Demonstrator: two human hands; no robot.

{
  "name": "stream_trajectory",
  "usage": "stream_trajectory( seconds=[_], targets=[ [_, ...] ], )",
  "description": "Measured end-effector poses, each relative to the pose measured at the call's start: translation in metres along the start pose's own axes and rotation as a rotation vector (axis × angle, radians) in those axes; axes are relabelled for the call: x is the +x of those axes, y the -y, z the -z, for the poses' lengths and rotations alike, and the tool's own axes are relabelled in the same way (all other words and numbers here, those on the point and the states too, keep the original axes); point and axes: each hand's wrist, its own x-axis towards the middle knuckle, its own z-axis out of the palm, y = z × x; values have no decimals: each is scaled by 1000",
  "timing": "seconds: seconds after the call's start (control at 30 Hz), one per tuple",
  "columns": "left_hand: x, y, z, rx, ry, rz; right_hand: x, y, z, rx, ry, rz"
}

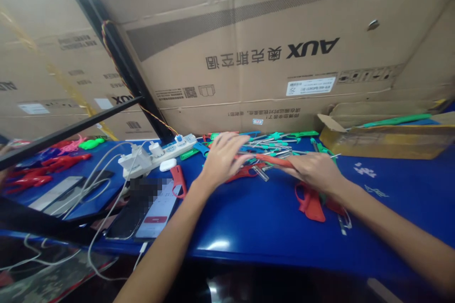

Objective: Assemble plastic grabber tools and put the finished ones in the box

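Observation:
My right hand (316,170) is closed around a long orange-red plastic piece (273,160) that points left. My left hand (225,156) is at the far end of that piece, fingers stretched out and thumb apart; whether it touches the piece I cannot tell. Behind and below both hands lies a pile of metal rods with green plastic ends (273,139). A red plastic part (243,173) and a small clear piece (261,173) lie just under my hands. Below my right wrist rests a red gun-shaped part with a trigger loop (311,202).
An open cardboard box (384,144) with green parts stands at right. Large cartons (249,23) rise behind the blue table (241,227). To the left are a power strip (170,151), phones (156,220), cables, a black metal post (128,57) and red toys (39,175).

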Motion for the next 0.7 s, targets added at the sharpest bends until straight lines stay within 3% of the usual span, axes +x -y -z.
stream_trajectory(
  seconds=[0.07,0.2,0.5,0.7],
  targets=[
    [-3,16,5,27,-16,41,-1,-8,0,-19,4,-16],
    [-10,33,4,109,61,35,-4,-20,-4,-94,34,-42],
    [-14,36,-4,113,172,38,-8,-28,-8,-91,157,-15],
    [-12,34,-7,102,188,15,-5,-17,-7,-31,124,72]
  ],
)
